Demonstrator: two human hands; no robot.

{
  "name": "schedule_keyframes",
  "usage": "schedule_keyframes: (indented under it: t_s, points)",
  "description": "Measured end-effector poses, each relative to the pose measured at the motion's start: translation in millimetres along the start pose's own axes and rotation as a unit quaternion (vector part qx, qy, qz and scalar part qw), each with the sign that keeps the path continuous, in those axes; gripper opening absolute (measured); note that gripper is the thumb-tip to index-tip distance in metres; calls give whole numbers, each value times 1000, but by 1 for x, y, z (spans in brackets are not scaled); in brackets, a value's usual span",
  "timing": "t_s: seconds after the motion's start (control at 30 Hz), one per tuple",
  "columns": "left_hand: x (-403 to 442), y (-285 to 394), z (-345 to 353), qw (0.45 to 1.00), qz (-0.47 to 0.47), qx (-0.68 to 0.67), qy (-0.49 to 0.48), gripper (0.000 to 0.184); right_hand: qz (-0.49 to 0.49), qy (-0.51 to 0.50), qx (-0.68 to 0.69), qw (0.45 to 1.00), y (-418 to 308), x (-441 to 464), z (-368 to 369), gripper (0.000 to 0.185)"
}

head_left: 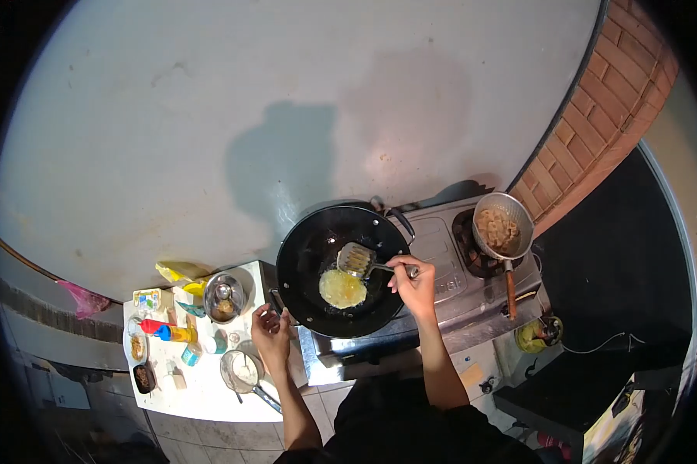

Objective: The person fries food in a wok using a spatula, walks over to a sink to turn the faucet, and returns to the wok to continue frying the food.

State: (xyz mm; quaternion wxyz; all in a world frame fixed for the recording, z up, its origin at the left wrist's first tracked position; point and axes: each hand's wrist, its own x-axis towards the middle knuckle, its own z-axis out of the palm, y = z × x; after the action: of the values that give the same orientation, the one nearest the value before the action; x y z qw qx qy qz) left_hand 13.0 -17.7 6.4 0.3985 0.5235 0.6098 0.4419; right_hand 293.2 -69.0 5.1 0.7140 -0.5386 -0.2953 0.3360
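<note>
A large black wok [302, 255] stands on the steel gas stove. In it lies a flat, pale yellow round [341, 290], like a fried egg or small pancake, with oil around its edge. My right hand [415, 286] is closed round the handle of a slotted metal spatula [356, 261]. The spatula's blade is over the upper edge of the yellow round; whether it touches is unclear. My left hand [271, 334] is just below the wok's left handle [274, 298], thumb and fingers apart, holding nothing that I can see.
A saucepan [503, 224] with pieces of food sits on the right burner, its wooden handle [511, 290] pointing towards me. On the white table [209, 402] at left are a metal bowl [224, 298], a strainer-like pan [242, 370], a yellow bottle [180, 334] and small dishes. A wall rises behind.
</note>
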Motion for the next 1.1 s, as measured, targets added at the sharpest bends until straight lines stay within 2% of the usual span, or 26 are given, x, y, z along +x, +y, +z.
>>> schedule_keyframes:
  t_s: [0.3,0.47,0.57,0.7,0.87,0.97,1.1]
  points:
    - [-11,-3,2,999,33,34,17,32,0,-22,-26,999,8,4,1,12]
    - [-14,4,3,997,45,67,14,31,-28,-50,-134,989,9,6,-2,13]
    - [-14,4,4,997,49,61,16,30,-72,-37,-161,984,17,8,-5,9]
    - [-13,2,3,997,52,58,16,30,-54,-37,-163,984,10,8,-2,10]
    - [-7,-13,1,997,56,43,10,28,-124,5,-177,976,18,8,2,11]
    - [-9,-3,3,998,44,33,13,29,-78,-5,-182,980,14,7,0,12]
    - [-8,-9,0,998,53,45,6,26,-85,-3,-175,981,13,7,-1,12]
